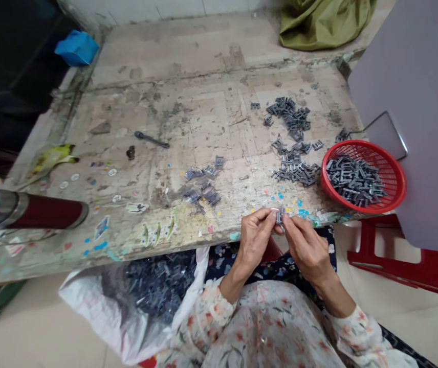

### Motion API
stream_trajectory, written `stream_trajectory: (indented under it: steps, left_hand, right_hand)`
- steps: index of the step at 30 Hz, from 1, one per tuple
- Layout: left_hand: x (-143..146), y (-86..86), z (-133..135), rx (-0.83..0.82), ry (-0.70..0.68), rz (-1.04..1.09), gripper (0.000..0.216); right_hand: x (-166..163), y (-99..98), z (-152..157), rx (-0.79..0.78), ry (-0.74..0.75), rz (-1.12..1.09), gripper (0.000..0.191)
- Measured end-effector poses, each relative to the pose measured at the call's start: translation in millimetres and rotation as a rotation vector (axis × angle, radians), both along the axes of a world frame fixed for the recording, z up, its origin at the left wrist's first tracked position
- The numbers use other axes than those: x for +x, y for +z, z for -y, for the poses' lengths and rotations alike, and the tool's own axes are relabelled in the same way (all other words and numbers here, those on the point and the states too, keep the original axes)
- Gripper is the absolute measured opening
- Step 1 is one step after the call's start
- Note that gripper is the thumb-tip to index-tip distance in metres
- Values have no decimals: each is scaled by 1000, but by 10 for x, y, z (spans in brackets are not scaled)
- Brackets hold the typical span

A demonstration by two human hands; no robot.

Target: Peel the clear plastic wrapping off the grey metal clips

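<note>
My left hand (pixel 255 236) and my right hand (pixel 306 248) meet at the near edge of a worn, stained table (pixel 188 82). Both pinch one small grey plastic part (pixel 279 216) between thumbs and fingertips. Just beyond them on the table lie loose heaps of the same grey parts (pixel 293 168), another heap farther back (pixel 290 115), and a smaller cluster (pixel 202 185) to the left. A red plastic basket (pixel 390 168) full of grey parts sits at the table's right edge.
A white sack (pixel 104 312) holding many grey parts lies open below the table on my left. A dark red flask (pixel 30 210) lies at the left. A black tool (pixel 151 138) rests mid-table. A red stool (pixel 414 266) stands right; a green cloth (pixel 321 23) and a blue object (pixel 76 47) lie behind.
</note>
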State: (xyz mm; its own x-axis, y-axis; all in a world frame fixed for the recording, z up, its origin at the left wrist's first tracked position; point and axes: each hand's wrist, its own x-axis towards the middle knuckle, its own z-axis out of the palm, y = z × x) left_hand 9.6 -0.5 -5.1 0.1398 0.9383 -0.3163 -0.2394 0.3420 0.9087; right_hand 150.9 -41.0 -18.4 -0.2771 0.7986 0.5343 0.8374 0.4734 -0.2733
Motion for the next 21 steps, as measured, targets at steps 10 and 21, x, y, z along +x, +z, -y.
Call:
stream_trajectory:
  steps: [10,21]
  left_hand:
    - [-78,78,-58,35,-82,-31,31]
    - [-134,163,-85,213,-121,-134,22]
  right_hand:
    - [53,90,-75,-21,116,-19,50]
    - [73,305,-188,-275,113,-305,46]
